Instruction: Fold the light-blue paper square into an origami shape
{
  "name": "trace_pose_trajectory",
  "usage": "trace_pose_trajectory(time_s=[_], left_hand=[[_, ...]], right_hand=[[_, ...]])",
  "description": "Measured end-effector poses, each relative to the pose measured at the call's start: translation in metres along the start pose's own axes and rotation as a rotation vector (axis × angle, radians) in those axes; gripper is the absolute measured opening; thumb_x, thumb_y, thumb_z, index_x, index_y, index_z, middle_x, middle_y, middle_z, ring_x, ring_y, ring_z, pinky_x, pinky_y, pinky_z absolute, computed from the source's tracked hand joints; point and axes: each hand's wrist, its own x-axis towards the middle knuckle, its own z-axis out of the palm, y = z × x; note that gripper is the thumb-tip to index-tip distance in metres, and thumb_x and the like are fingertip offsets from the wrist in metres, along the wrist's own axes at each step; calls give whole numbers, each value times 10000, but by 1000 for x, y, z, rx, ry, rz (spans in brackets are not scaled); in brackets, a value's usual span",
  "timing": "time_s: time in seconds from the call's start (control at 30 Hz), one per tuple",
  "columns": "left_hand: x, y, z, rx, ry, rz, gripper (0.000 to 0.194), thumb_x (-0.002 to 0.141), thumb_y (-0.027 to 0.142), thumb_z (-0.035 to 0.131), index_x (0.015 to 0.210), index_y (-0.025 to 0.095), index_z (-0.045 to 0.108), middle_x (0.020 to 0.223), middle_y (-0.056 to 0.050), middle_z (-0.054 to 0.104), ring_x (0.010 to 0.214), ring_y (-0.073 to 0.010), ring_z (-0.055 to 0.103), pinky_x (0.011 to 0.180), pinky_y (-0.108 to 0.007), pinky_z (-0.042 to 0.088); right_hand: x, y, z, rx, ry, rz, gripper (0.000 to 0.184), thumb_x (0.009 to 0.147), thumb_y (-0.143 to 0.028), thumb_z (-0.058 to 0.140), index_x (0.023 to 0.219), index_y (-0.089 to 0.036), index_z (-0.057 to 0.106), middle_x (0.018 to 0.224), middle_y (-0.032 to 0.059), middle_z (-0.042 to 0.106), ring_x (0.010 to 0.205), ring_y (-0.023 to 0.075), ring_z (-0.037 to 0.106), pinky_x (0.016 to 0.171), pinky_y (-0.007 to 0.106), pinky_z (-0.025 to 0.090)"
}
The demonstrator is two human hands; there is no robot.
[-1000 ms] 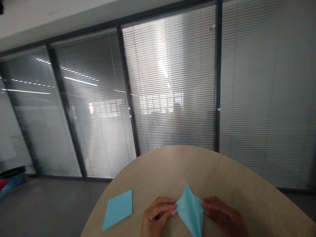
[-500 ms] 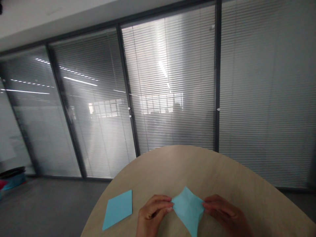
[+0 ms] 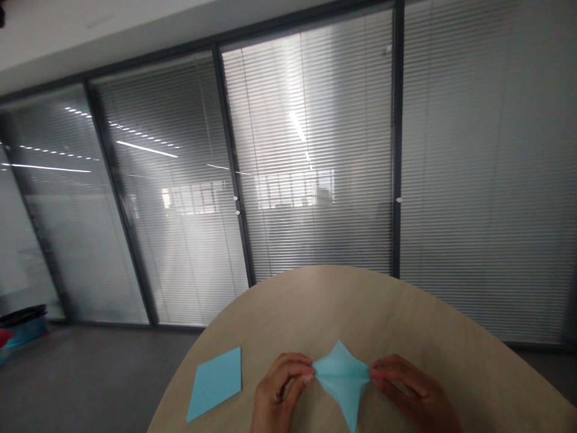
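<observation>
— Hands?
— Left hand (image 3: 280,388) pinches the blue paper (image 3: 342,380) at its 9 o'clock corner; right hand (image 3: 410,388), at 3; each pinch closed.
— Handling?
— Probably light, limp, easily creased; corners suit gripping.
— Where is it?
— Over the table (image 3: 324,300), near 6 o'clock in view; a flat blue sheet (image 3: 216,383) lies at its 9.

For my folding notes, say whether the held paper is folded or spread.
Spread, with a crease across: the paper opens out between left hand and right hand.
</observation>
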Motion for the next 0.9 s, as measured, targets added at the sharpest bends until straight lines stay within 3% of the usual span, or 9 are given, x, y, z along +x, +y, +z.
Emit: trace_pose_trajectory(time_s=[0.1,0.17,0.3,0.43,0.53,0.9], left_hand=[[1,-3,2,-48,-58,5,88,781,344,762,821,266,771,1022,-61,722,1002,-234,662,886,-283,508],[0,-6,4,-99,-114,-6,198,717,334,818,895,266,766,1091,-65,716,1040,-243,655,881,-278,514],[-2,-9,8,-123,-140,-68,323,668,220,844,974,266,753,1036,-34,744,998,-219,672,890,-258,506],[-3,-9,11,-144,-106,-121,276,679,170,817,937,243,753,954,-18,756,941,-204,688,865,-245,518],[-4,-11,13,-175,-101,-134,287,674,169,821,944,235,747,906,-13,765,884,-192,703,830,-237,530],[-8,-9,18,-182,-114,-145,127,713,196,793,831,229,759,850,-18,786,817,-177,721,789,-222,535]], right_hand=[[-1,1,3,-11,37,5,156,792,-392,700,722,-278,781,809,24,791,788,205,754,729,180,579],[-2,2,4,2,35,-4,124,784,-374,711,731,-277,767,808,15,787,788,193,751,729,171,573],[-4,5,6,-1,0,-48,103,790,-353,707,728,-279,744,775,-8,767,761,167,738,721,151,555],[-6,10,6,-43,-75,11,92,785,-364,722,835,-288,735,836,-11,769,833,177,733,765,164,545],[-9,17,11,21,-121,54,208,740,-383,769,920,-289,726,895,-1,775,879,199,728,797,194,547],[-13,22,25,174,-126,121,202,721,-409,767,866,-281,711,825,-18,735,785,180,699,748,207,527]])
